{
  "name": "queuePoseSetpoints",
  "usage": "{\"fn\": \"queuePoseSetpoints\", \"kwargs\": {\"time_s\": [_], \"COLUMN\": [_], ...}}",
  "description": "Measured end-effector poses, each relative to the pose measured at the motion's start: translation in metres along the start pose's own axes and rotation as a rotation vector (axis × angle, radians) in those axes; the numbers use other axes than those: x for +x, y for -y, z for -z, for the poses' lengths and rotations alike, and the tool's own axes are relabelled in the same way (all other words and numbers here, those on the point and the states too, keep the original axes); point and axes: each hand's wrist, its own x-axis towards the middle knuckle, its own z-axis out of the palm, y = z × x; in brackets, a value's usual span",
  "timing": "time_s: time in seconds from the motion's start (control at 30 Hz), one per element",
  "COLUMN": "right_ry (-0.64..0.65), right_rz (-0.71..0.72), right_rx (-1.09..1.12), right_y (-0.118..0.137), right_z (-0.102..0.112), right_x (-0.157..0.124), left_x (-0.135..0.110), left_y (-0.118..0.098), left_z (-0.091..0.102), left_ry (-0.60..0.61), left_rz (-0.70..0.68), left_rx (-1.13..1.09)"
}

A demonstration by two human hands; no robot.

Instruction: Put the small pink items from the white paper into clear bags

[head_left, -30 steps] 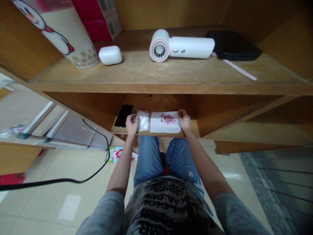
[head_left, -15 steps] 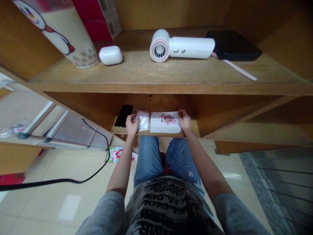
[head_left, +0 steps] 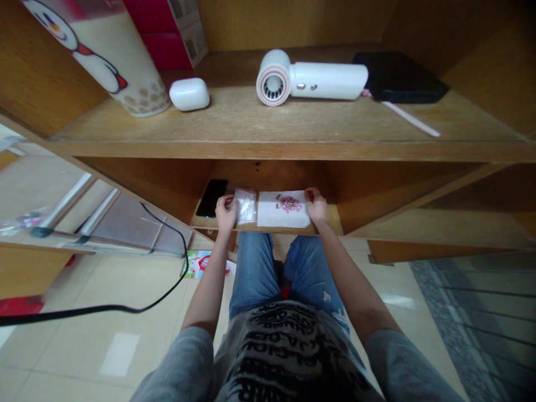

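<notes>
In the lower compartment, a white sheet of paper (head_left: 272, 211) lies flat with a cluster of small pink beads (head_left: 290, 204) on it. Left of the sheet is a clear plastic bag (head_left: 246, 206). My left hand (head_left: 226, 213) is at the bag's left edge, its fingers curled in; anything between them is too small to make out. At the paper's right edge rests my right hand (head_left: 317, 206), fingers bent and closed, and what they may hold is hidden. A black phone (head_left: 211, 198) lies just left of my left hand.
On the shelf above stand a bubble tea cup (head_left: 121, 61) and red boxes (head_left: 167, 33). Beside them lie a white earbud case (head_left: 189, 94), a white handheld fan (head_left: 326, 81) and a black flat case (head_left: 397, 77). A black cable (head_left: 167, 290) hangs at left.
</notes>
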Motion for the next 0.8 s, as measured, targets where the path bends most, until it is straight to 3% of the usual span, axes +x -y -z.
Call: {"fn": "queuePoseSetpoints", "kwargs": {"time_s": [0.8], "right_ry": [0.005], "right_rz": [-0.001], "right_rx": [0.006], "right_y": [0.0004], "right_z": [0.0003], "right_x": [-0.0006], "left_x": [-0.0002], "left_y": [-0.0013], "left_z": [0.0007], "left_ry": [0.008], "left_rz": [-0.007], "left_rx": [0.006]}}
